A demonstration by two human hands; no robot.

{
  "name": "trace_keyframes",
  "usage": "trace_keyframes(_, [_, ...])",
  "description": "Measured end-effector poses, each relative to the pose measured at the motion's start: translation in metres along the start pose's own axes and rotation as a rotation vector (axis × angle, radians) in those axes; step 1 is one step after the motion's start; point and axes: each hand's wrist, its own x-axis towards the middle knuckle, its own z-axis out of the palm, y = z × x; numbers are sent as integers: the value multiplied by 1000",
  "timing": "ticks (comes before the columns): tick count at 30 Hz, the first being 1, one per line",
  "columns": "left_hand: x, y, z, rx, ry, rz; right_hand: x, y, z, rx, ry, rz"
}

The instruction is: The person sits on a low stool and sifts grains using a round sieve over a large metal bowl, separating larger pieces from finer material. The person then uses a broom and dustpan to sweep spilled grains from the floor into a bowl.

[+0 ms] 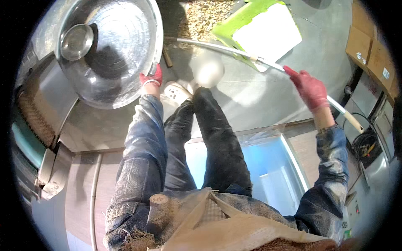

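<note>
My left hand, in a red glove, grips the near right rim of a large round metal basin. Inside the basin, at its left, lies a small clear or metal bowl. My right hand, also red-gloved, is closed around a long metal pole with a cream grip at its near end. The pole slants up to the left, and its far end reaches the floor beside the basin, where its head is hard to make out. Beyond the pole lies a heap of pale flat pieces.
A green container with a glaring white surface stands beside the heap. Cardboard boxes are at the right, near coiled cable. A short wooden piece lies before my light clogs. Machinery stands at the left.
</note>
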Motion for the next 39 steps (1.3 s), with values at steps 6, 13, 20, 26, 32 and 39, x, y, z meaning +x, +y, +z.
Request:
trace_keyframes(6, [-23, 9, -11, 295, -108, -147, -57, 38, -42, -169, 36, -28])
trace_keyframes(13, [-164, 48, 17, 781, -135, 131, -237, 28, -39, -97, 107, 110])
trace_keyframes(20, [-204, 85, 33, 1198, -49, 245, -477, 56, 1, 505, 272, 739])
trace_keyframes(26, [-210, -86, 62, 1659, -152, 606, -536, 120, 130, 771, -73, 1145])
trace_keyframes(32, [-220, -347, 94, 2330, -729, 1541, -344, 191, 231, 990, 154, 983])
trace_keyframes(39, [-208, -533, 106, 2761, -657, 1406, -326, 298, 264, 1627, -100, 1162])
